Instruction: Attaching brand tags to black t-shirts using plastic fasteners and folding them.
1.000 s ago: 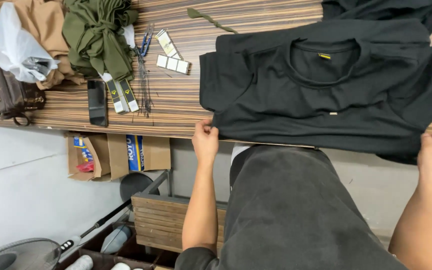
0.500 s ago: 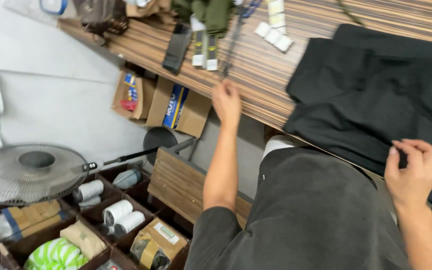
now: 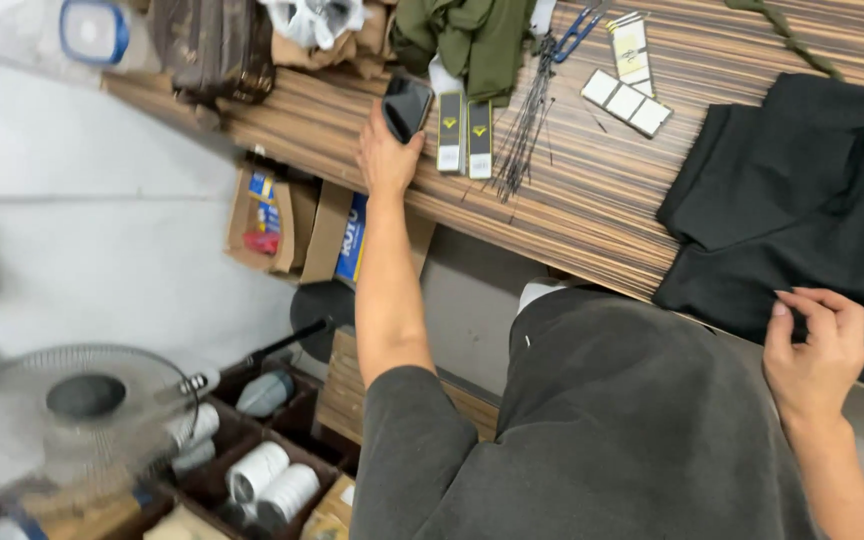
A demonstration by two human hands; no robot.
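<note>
My left hand reaches to the left along the striped wooden table and closes on a black phone that lies near the table's edge. My right hand rests on the near edge of a folded black garment at the right, fingers curled and pinching the fabric. Two black tags lie just right of the phone. A bundle of thin black ties is beside them.
An olive garment, blue scissors, white labels, a brown bag and a plastic bag sit on the table's far side. Cardboard boxes, a fan and crates of rolls stand below.
My left hand left the black garment's edge and moved left to the phone. The view swung left and down. My right hand stayed on the garment.
</note>
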